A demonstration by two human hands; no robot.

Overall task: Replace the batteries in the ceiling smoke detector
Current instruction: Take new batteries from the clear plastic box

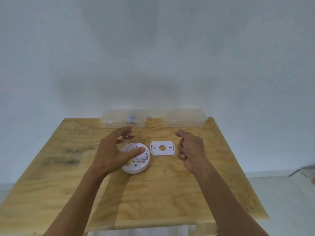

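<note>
A round white smoke detector [138, 165] lies on the wooden table [68, 167] with its open back side up. Its white mounting plate [162, 148] with a round centre hole lies flat just to the right of it. My left hand [114, 150] hovers over the detector's left side with fingers spread and curved and the thumb across its top; it holds nothing that I can see. Right of the plate, my right hand [190, 149] is loosely curled, with nothing visible in it.
Two clear plastic boxes stand at the table's far edge by a white wall: the left box [123, 118] holds something blue, the right box [185, 118] looks empty. White floor shows to the right of the table.
</note>
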